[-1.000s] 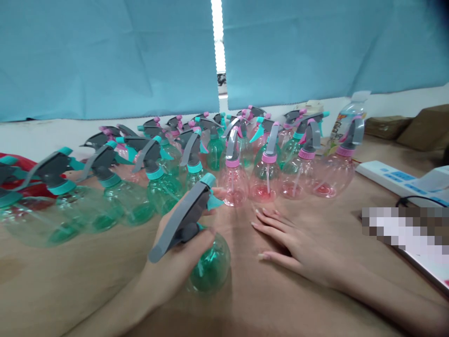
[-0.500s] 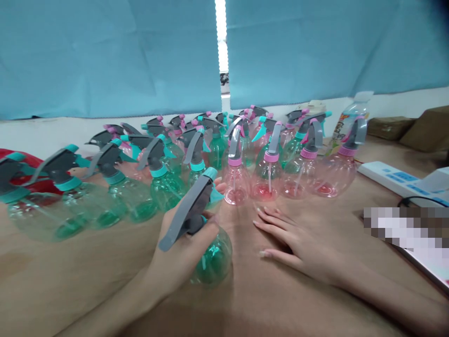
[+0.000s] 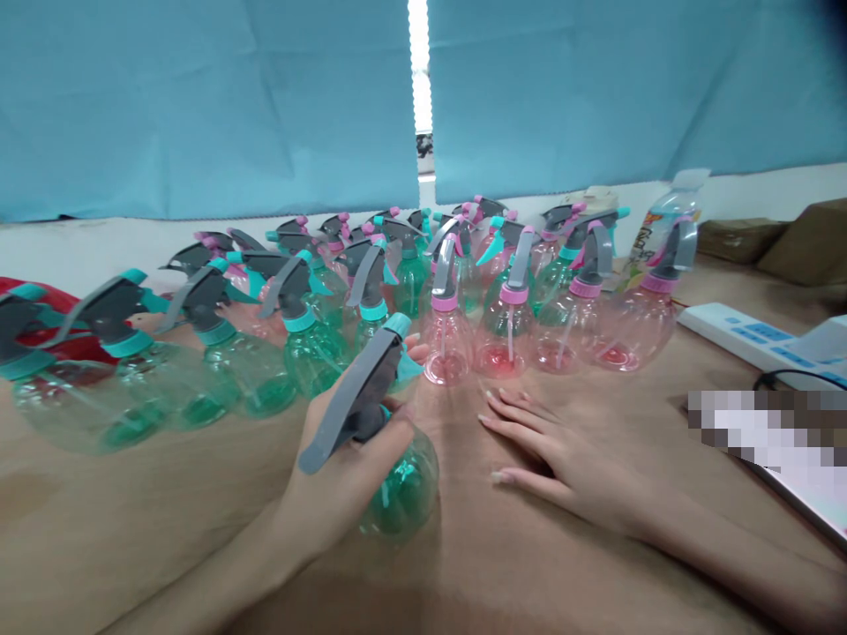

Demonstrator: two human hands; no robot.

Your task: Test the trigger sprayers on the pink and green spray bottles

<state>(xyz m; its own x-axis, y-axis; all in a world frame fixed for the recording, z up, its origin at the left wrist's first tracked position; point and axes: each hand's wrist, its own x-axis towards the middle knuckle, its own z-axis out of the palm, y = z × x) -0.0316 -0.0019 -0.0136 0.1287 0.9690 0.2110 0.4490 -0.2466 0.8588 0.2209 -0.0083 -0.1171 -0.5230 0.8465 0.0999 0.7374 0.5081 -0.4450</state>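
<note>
Wrapped around the neck of a green spray bottle (image 3: 408,483), the left hand (image 3: 354,445) holds it nearer the wearer than the front row's leftmost pink spray bottle (image 3: 445,342) and slightly to that one's left. Against a second ago, the lower end of the held bottle's grey sprayer top (image 3: 348,397) has swung a little rightward, toward the pink bottle's side. Right of that landmark and nearer the wearer, the right hand (image 3: 552,445) lies palm down with fingers loosely spread on the table (image 3: 463,582), as it did then.
</note>
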